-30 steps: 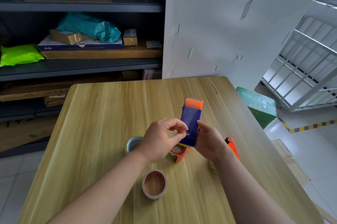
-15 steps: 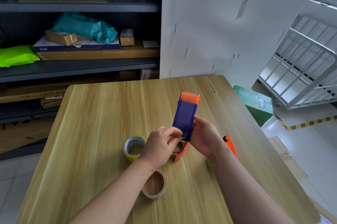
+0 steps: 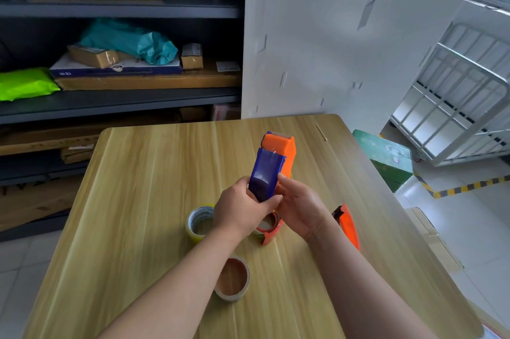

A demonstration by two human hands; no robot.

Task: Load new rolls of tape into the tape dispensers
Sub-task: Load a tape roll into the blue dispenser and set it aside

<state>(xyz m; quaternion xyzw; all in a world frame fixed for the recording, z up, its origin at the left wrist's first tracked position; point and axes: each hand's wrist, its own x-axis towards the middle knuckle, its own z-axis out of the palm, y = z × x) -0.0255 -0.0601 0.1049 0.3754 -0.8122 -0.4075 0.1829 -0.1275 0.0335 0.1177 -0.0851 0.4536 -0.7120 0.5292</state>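
Observation:
A blue and orange tape dispenser is held up above the wooden table, its orange end pointing away from me. My left hand grips its blue lower part from the left. My right hand holds it from the right side. On the table lie a yellowish clear tape roll, a brown-cored tape roll nearer me, and a roll in an orange holder partly hidden under my hands. Another orange dispenser lies right of my right wrist.
Dark shelves with boxes and bags stand behind the table on the left. A white panel rises behind the far edge. A green box and a white metal cart stand on the floor at right.
The dispenser has tilted so more of its orange end shows behind the blue cover. My left hand has shifted from pinching near the blue face to gripping the lower part.

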